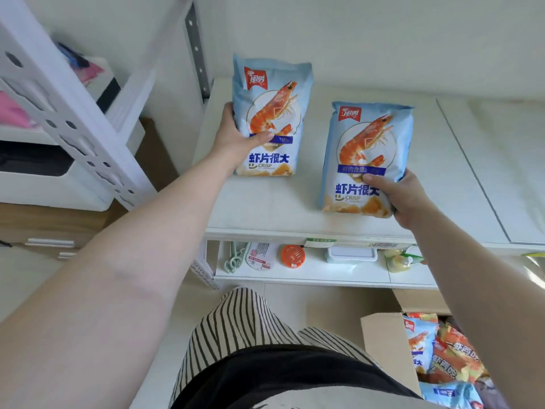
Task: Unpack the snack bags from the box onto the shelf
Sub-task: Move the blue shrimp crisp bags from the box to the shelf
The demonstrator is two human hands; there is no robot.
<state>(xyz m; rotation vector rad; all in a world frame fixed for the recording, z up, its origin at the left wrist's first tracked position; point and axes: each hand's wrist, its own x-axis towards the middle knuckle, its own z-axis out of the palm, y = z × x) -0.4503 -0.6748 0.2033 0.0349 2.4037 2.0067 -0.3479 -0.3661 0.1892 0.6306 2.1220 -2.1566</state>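
Note:
Two light-blue shrimp-chip bags stand upright on the white shelf. My left hand grips the left bag by its left side, thumb across the front. My right hand grips the right bag at its lower right corner, thumb on the front. The right bag stands nearer the shelf's front edge than the left one. An open cardboard box sits on the floor at the lower right, holding several blue and orange snack bags.
The lower shelf holds a green hook, a packet, an orange lid, a white container and yellow bottles. A white rack post and drawers stand to the left. The shelf runs on to the right, with a seam in its surface.

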